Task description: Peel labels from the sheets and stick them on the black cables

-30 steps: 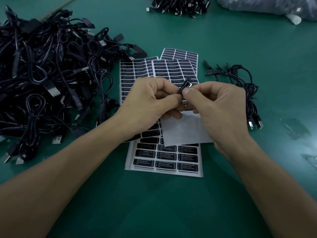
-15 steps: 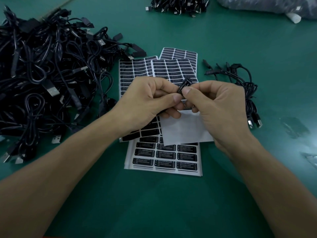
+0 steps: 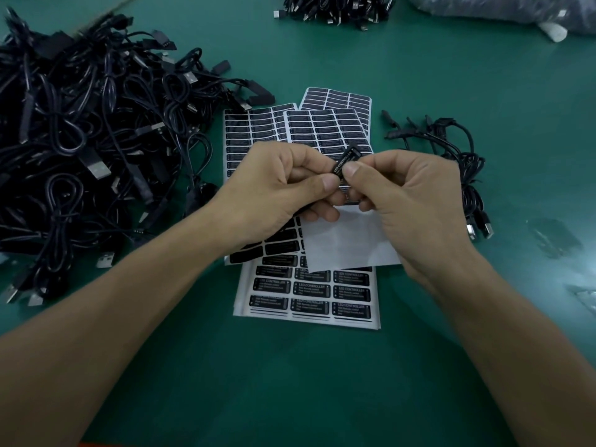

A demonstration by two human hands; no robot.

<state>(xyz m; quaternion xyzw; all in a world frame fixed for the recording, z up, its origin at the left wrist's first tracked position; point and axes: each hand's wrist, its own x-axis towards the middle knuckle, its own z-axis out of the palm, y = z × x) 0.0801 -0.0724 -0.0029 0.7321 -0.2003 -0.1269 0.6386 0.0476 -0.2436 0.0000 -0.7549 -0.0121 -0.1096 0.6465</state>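
Above the label sheets [image 3: 306,291], my left hand [image 3: 274,195] and my right hand [image 3: 409,201] meet fingertip to fingertip. Between them they pinch a small black cable controller [image 3: 345,159] whose "LED CONTROLLER" label faces up; my right thumb presses on it. The cable's cord is hidden behind my fingers. Several sheets of black labels lie fanned on the green table [image 3: 290,382], one partly peeled to bare white backing [image 3: 348,243]. A big heap of black cables [image 3: 84,150] lies at the left.
A small bundle of black cables [image 3: 451,156] lies to the right of the sheets. Another cable pile [image 3: 335,8] and a grey plastic bag [image 3: 516,8] sit at the far edge. Scraps of clear film [image 3: 558,240] lie at the right.
Both hands stayed almost in place. The controller has turned a little between my fingertips, so that its printed label now shows.
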